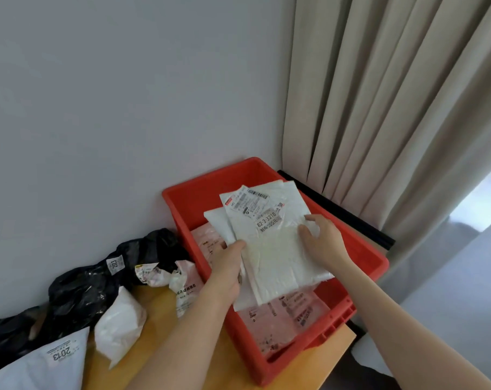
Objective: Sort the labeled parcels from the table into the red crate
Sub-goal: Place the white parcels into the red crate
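Beige curtains hang behind the wooden table (165,322). Over the red crate (359,257), the left hand (224,271) pinches the white labeled mailers (272,249) (label uppermost) at their 9 o'clock edge; the right hand (323,240) grips at 3 o'clock, long axis toward 12.

left hand (227,266) + right hand (321,240) | hold white parcel (278,257) | over red crate (376,266)

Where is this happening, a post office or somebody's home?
Probably a room in a home or small office, not a post office. Long beige curtains hang beside a plain wall, and the parcels lie on a small wooden table next to one red crate.
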The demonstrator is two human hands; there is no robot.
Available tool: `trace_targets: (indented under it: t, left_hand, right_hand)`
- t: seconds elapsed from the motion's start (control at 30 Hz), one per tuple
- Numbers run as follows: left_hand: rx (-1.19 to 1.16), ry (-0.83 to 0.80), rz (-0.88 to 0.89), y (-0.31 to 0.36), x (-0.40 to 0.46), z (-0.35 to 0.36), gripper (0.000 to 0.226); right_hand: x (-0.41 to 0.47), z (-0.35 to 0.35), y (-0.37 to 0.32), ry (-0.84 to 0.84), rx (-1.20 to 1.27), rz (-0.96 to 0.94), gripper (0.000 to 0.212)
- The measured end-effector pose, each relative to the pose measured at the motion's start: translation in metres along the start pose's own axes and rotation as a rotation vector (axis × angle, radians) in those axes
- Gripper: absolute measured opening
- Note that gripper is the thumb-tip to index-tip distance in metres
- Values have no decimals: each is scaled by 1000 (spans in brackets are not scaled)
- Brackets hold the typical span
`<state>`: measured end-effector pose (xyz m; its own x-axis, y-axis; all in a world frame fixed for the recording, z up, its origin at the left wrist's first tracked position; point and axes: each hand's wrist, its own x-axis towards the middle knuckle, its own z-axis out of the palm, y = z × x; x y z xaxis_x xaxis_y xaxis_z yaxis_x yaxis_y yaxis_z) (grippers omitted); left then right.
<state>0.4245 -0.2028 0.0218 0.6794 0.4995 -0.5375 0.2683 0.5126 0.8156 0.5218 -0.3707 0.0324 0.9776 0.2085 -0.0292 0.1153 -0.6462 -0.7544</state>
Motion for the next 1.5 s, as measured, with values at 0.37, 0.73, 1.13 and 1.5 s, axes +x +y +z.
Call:
trace_targets:
  t: [0.37, 0.73, 1.13, 1.5]
  left_hand:
    - [84, 91, -268, -75, 39, 39, 71]
    - [304, 119, -547, -93, 37, 53, 39]
    - [358, -227, -461, -89, 36, 52, 34]
    - [513, -132, -376, -91, 42, 55, 32]
  right_hand:
    - [34, 28, 88, -259, -166, 151, 43]
    - [51, 46, 115, -406, -612, 294, 50]
    - [45, 55, 115, -599, -714, 183, 65]
    - [40, 54, 111, -740, -666, 64, 70]
